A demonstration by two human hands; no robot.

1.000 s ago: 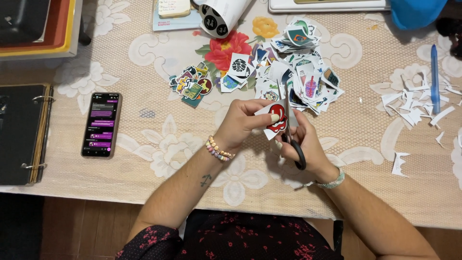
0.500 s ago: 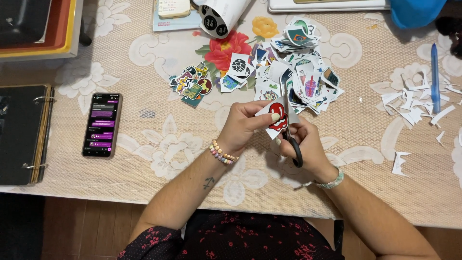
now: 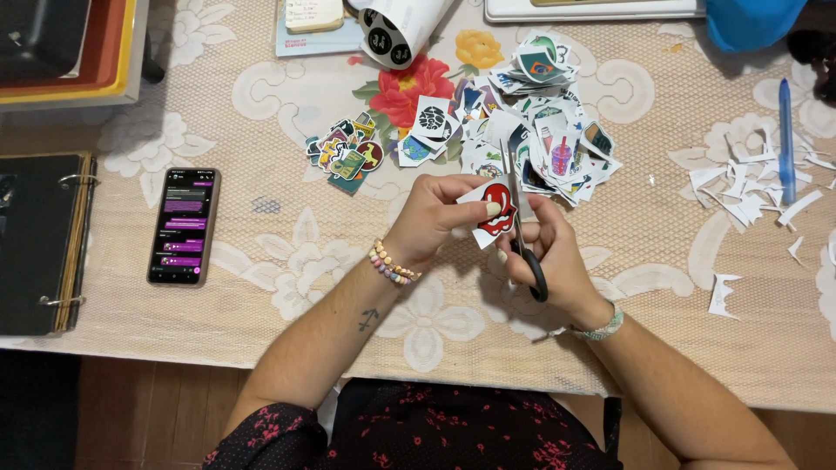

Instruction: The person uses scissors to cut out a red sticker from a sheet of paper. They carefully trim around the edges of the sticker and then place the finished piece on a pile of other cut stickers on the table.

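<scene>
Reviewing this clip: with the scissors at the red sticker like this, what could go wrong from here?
1. The left hand pinches the red sticker right beside the scissors blades, so a fingertip could get nicked.
2. The cut runs close to the red print, so a slip might clip the design.
3. The right hand works just above the sticker pile; offcuts may drop in and mix with finished pieces.

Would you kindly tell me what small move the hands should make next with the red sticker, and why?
Probably turn the red sticker a little in the left hand and close the scissors again. The right hand holds the blades at the sticker's right edge, and a white border shows around the red shape, so trimming looks unfinished.
</scene>
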